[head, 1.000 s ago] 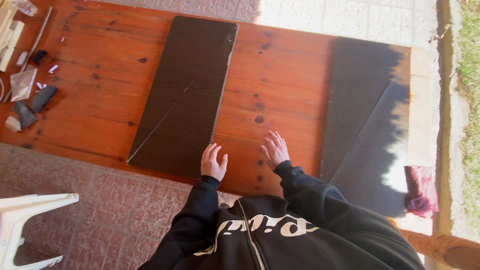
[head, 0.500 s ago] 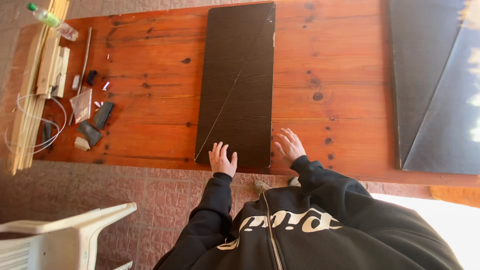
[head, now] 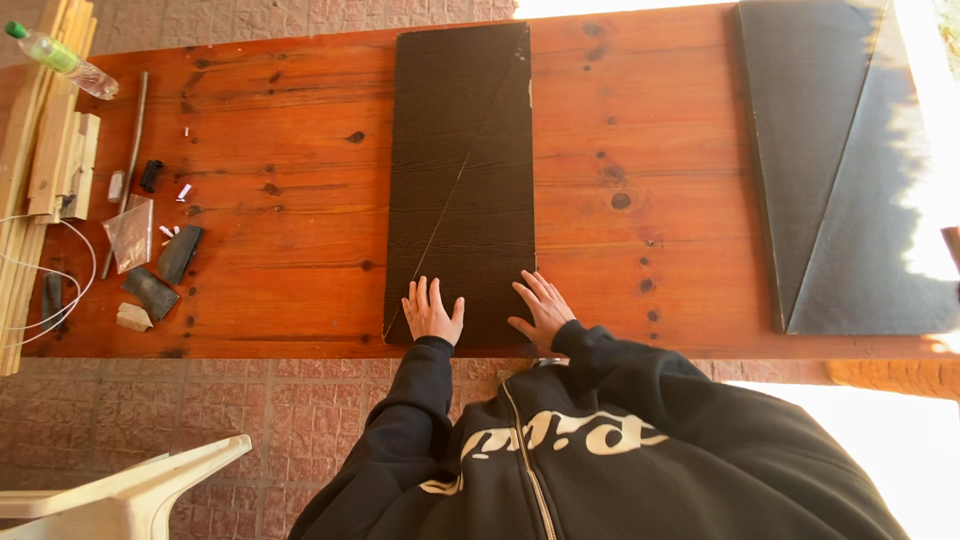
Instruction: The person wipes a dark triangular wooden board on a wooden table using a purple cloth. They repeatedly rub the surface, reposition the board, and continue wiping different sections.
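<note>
At the near edge of the wooden table [head: 640, 120], a dark rectangular panel [head: 462, 150] lies flat, running from near edge to far edge, a thin diagonal line across its face. Left hand [head: 432, 313]: flat on the panel's near left corner, fingers spread, holding nothing. Right hand [head: 543, 308]: flat at the near right corner, fingers splayed, also empty. A second dark panel [head: 850, 170] lies at the table's right end. Small dark scraps [head: 165, 270] and a plastic bottle [head: 62, 58] sit toward the left end.
</note>
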